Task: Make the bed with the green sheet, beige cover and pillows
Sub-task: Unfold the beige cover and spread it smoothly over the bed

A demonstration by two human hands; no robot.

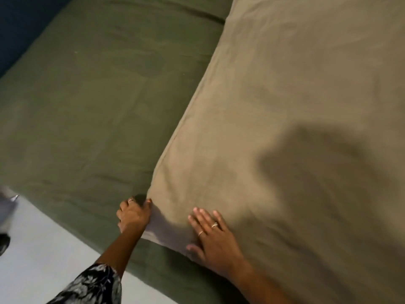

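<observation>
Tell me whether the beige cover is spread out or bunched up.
Spread flat: the beige cover lies smooth over the green sheet, leaving its left part bare.

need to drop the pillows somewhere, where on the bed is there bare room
The widest bare patch is the green sheet, bordered by the beige cover edge on its right and the pale floor nearer you. The near corner of the cover is crowded: left hand grips it, right hand lies flat on it.

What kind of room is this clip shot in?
Most likely a bedroom. A bed fills the view, dressed in a green sheet with a beige cover laid over it; the left hand grips the cover's corner, the right hand presses it flat. Pale floor alongside.
</observation>
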